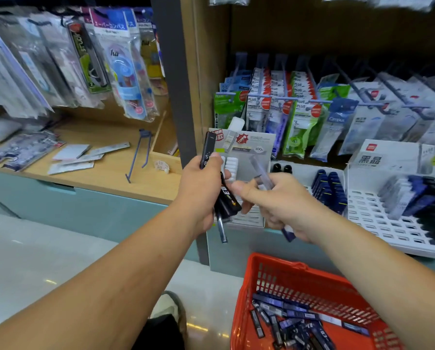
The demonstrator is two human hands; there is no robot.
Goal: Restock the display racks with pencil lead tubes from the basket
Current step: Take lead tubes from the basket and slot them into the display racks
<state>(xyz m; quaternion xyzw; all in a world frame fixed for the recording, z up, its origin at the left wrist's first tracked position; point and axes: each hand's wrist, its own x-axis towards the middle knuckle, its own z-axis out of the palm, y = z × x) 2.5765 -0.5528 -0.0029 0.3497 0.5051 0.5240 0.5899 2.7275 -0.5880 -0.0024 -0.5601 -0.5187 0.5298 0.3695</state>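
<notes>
"Red plastic basket (274, 260) low on the right, beneath the arms, with pencil lead tubes (287, 322) heaped loose in its bottom. That is the stock."

"And the hands?"

"Both are raised in front of the shelving. The left hand (201, 193) has its fingers wrapped round a fan of dark tubes (226, 198), some hanging lower than others. The right hand (287, 205) pinches one clear tube (260, 170) between thumb and fingers. A blue end shows under its palm, and I cannot tell whether that is a second tube."

"Where should they go?"

"White slotted racks (367, 210) stand on the counter to the right. Navy tubes (328, 188) stand upright in the nearer one, and the farther one has many bare slots. A smaller card-backed rack (249, 147) stands just behind the hands."

"So how to do it well?"

"I judge the step to be sorting by kind. Match each tube to the row that holds its like. Feed them one at a time from the right hand, upright as their neighbours stand. Tighten the left grip first, because the lowest tube looks ready to slip."
</notes>
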